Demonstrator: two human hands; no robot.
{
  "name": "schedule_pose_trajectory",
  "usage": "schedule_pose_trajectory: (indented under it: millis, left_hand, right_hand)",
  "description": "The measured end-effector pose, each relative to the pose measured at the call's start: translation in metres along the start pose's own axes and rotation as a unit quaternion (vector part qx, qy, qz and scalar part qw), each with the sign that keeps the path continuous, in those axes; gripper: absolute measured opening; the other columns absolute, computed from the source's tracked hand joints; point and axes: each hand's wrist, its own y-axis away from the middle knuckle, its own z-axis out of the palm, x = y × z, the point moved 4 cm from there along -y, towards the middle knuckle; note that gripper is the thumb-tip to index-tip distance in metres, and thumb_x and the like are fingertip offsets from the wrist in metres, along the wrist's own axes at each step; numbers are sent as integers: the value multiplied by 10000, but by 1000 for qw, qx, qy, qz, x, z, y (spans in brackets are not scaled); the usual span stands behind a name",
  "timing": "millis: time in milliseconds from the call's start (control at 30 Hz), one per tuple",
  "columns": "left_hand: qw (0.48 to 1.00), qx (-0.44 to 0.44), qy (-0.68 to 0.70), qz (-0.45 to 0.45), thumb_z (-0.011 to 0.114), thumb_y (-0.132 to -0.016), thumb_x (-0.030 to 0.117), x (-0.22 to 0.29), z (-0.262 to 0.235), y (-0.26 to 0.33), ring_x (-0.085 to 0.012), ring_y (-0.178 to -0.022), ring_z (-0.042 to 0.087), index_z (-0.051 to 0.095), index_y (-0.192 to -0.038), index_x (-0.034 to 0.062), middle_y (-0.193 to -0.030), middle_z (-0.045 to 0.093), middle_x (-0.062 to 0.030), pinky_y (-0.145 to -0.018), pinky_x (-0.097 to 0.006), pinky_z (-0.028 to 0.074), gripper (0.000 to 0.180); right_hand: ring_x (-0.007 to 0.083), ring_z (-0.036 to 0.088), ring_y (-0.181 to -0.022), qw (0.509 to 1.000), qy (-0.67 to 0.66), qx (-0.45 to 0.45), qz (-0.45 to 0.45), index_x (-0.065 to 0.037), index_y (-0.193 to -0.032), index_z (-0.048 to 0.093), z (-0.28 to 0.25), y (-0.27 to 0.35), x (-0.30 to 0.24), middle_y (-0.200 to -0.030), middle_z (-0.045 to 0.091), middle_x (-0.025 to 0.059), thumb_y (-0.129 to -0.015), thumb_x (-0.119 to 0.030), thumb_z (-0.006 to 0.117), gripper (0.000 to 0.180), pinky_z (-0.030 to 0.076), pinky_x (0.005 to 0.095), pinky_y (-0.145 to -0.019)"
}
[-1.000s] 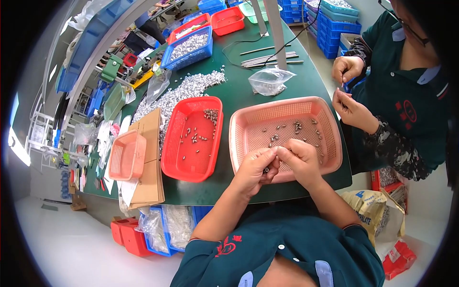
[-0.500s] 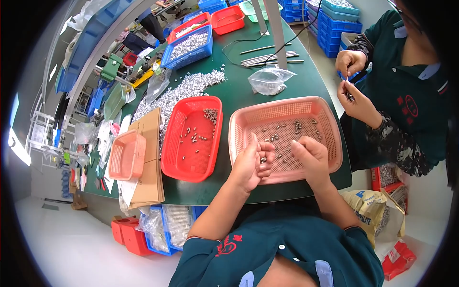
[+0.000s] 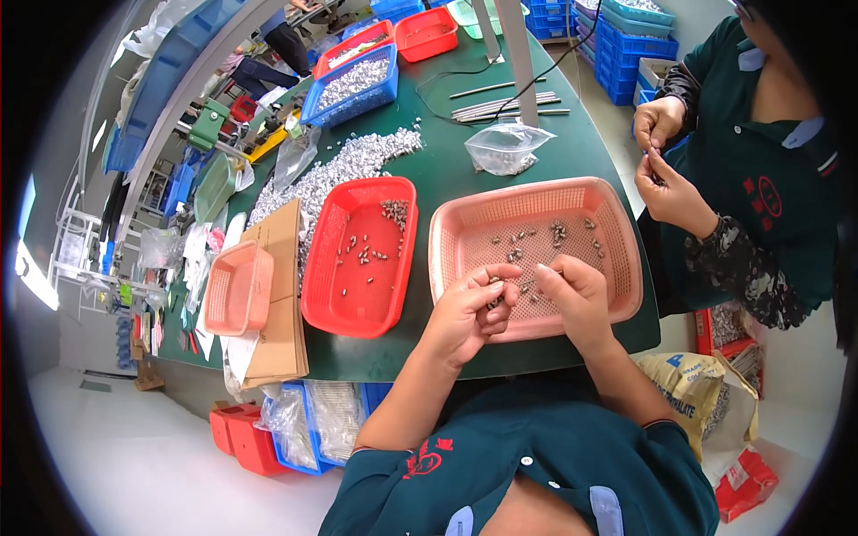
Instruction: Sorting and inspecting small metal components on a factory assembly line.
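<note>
Step in hand, as judged: picking through small metal parts (image 3: 494, 302) by fingertip; the next move seems to call for a fine thumb-and-finger pinch.
Left hand (image 3: 465, 313): curled around several of the parts, above the near edge of the large pink basket (image 3: 527, 210).
Right hand (image 3: 583, 297): curled beside it, apart; whether it grips anything, cannot tell.
Large pink basket: scattered metal parts.
Red basket (image 3: 366, 290), to its left on the counter (image 3: 572, 147): loose parts, more clustered at the far right corner.
Blue basket (image 3: 357, 105), farther back: heaped silvery pieces.
Clear bag (image 3: 505, 147): parts inside
</note>
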Motion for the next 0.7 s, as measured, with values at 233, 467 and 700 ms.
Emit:
schedule_pose_trajectory:
  millis: [233, 467, 700]
  left_hand:
    - [1000, 10, 11, 14, 409, -937, 160, -2, 4, 3, -92, -502, 370, 494, -1085, 33, -773, 554, -81, -463, -220, 304, 212]
    - [995, -46, 92, 14, 397, -967, 248, -12, 7, 1, -81, -472, 361, 506, -1001, 67, -711, 525, -72, -436, -196, 293, 214]
    - [996, -24, 75, 32, 459, -945, 238, -13, 7, 0, -69, -430, 318, 483, -919, 86, -651, 490, -47, -402, -183, 248, 156]
  right_hand:
    - [47, 397, -561, 1000, 4, 9, 5, 15, -676, 556, 4, 0, -3, -586, 452, -2, -838, -80, 611, 195, 305, 239, -488]
    - [101, 433, -543, 995, 72, 5, -69, 15, -693, 572, 13, -1, -15, -588, 476, 41, -819, -67, 623, 159, 332, 258, -493]
    - [205, 495, -525, 894, 311, -1, -322, -1, -701, 587, 15, 2, -36, -598, 502, 98, -785, -95, 648, 141, 373, 300, -487]
